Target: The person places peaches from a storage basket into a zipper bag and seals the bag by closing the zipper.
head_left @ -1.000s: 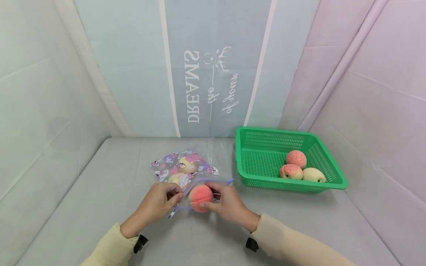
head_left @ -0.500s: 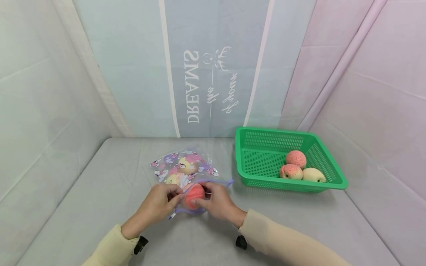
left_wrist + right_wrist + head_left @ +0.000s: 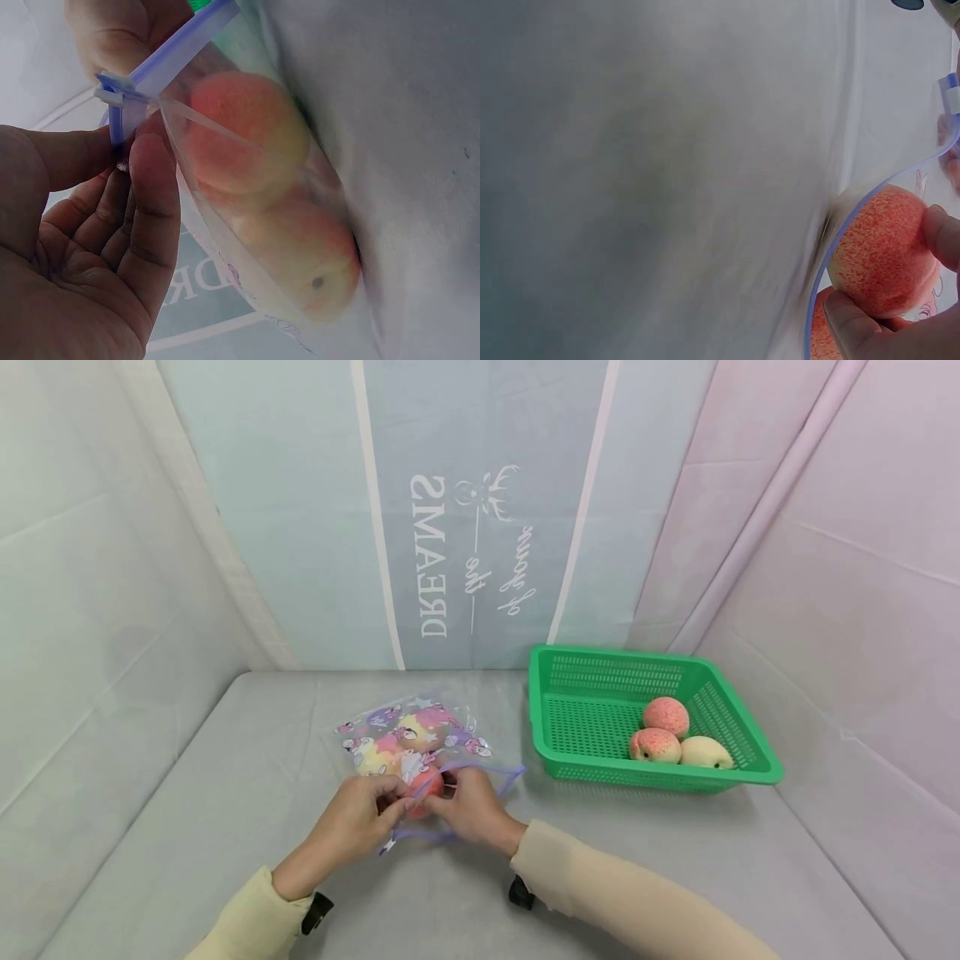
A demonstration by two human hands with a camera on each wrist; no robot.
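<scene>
Peach (image 3: 885, 255) just inside clear printed bag (image 3: 381, 718), gripped by right hand (image 3: 474, 807), left hand (image 3: 358, 814) pinching the purple rim (image 3: 182, 46); best to hold that rim wide and slide the peach deep before letting go

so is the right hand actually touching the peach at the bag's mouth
Touching: the right wrist view shows the right hand gripping the peach, its digits pressed against the surface on two sides with no gap.

Bag (image 3: 474, 746) left of basket (image 3: 637, 775); fruit (image 3: 655, 747) in both; both on table (image 3: 247, 785)
</scene>
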